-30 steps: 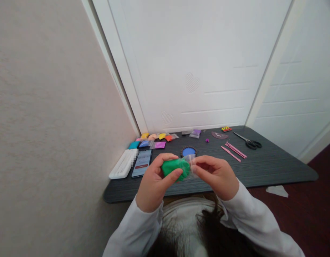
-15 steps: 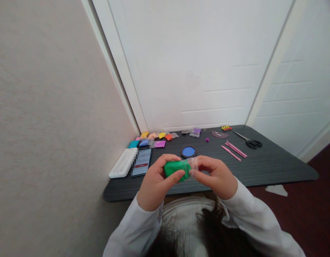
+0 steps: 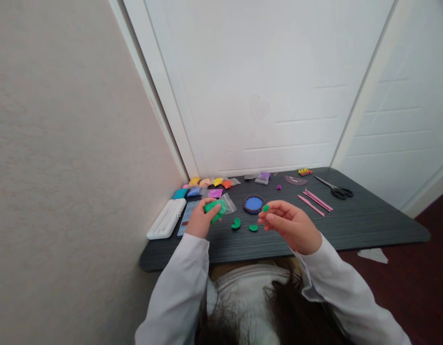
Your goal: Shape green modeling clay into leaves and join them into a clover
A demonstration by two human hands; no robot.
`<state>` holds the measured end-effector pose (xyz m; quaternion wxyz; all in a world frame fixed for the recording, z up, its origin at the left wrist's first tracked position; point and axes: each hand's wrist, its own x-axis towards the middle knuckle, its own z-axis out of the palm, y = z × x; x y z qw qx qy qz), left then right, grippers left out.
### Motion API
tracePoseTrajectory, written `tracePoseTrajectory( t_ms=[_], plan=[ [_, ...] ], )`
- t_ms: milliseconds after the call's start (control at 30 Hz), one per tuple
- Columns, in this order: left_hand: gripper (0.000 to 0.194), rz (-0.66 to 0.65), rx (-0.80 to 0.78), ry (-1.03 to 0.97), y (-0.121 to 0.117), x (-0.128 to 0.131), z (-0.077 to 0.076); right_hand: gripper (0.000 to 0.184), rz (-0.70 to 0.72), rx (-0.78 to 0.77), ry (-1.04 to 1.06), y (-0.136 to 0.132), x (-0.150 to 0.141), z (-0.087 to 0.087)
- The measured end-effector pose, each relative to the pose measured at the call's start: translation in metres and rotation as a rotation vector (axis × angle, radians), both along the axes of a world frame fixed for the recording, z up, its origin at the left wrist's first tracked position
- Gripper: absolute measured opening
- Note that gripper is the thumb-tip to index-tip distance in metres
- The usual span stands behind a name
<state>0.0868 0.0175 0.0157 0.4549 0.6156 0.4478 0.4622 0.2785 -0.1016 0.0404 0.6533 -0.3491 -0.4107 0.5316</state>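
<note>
My left hand point(image 3: 201, 219) is closed around a clear zip bag of green modelling clay point(image 3: 214, 211), its see-through end sticking out to the right. Between the fingertips of my right hand point(image 3: 291, 224) is a small lump of green clay point(image 3: 266, 208), held just above the table. On the dark tabletop between my hands lie a curved green clay piece point(image 3: 236, 224) and a flat oval green clay piece point(image 3: 253, 228). Just behind them sits a blue disc point(image 3: 254, 204) with a dark brown, rope-like rim.
Bags of coloured clay point(image 3: 216, 193) line the back left. A phone point(image 3: 187, 219) and a white case point(image 3: 167, 219) lie left. Pink modelling tools point(image 3: 316, 200), black scissors point(image 3: 338, 192) and a clear curved piece point(image 3: 296, 180) are on the right. A small purple lump point(image 3: 278, 187) sits at the back.
My hands have moved apart. The green clay bag has gone left with my left hand, my right hand now pinches a small green lump, and two green pieces show on the table.
</note>
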Motion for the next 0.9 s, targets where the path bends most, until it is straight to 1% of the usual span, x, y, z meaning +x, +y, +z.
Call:
tracePoseTrajectory(
  t_ms=[100, 200, 300, 433, 533, 600, 633, 800, 833, 867, 900],
  plan=[
    [0.036, 0.022, -0.016, 0.157, 0.030, 0.004, -0.022, 0.022, -0.037, 0.013, -0.065, 0.006, 0.002, -0.008],
    [0.030, 0.038, 0.005, 0.341, 0.047, 0.010, -0.037, 0.020, -0.080, 0.013, -0.122, 0.011, 0.006, -0.016],
    [0.032, 0.072, 0.075, 0.476, 0.054, 0.014, -0.044, 0.022, -0.108, 0.008, -0.134, 0.013, 0.009, -0.020],
    [0.039, 0.145, 0.196, 0.541, 0.054, 0.015, -0.046, 0.021, -0.124, 0.012, -0.147, 0.014, 0.008, -0.023],
    [0.044, 0.187, 0.280, 0.522, 0.045, 0.017, -0.037, 0.020, -0.133, 0.020, -0.169, 0.015, 0.005, -0.024],
    [0.040, 0.189, 0.331, 0.480, 0.032, 0.019, -0.026, 0.020, -0.134, 0.026, -0.186, 0.014, 0.004, -0.024],
    [0.037, 0.170, 0.353, 0.451, 0.023, 0.020, -0.019, 0.019, -0.131, 0.030, -0.196, 0.014, 0.003, -0.023],
    [0.024, -0.050, 0.417, 0.308, -0.037, 0.028, 0.015, 0.016, -0.107, 0.050, -0.250, 0.007, -0.002, -0.015],
    [0.021, -0.094, 0.429, 0.281, -0.048, 0.029, 0.020, 0.015, -0.100, 0.055, -0.266, 0.005, -0.003, -0.013],
    [0.019, -0.142, 0.439, 0.207, -0.058, 0.030, 0.025, 0.015, -0.096, 0.061, -0.284, 0.003, -0.004, -0.012],
    [0.018, -0.163, 0.441, 0.157, -0.066, 0.030, 0.028, 0.014, -0.093, 0.067, -0.302, 0.002, -0.005, -0.010]
  ],
)
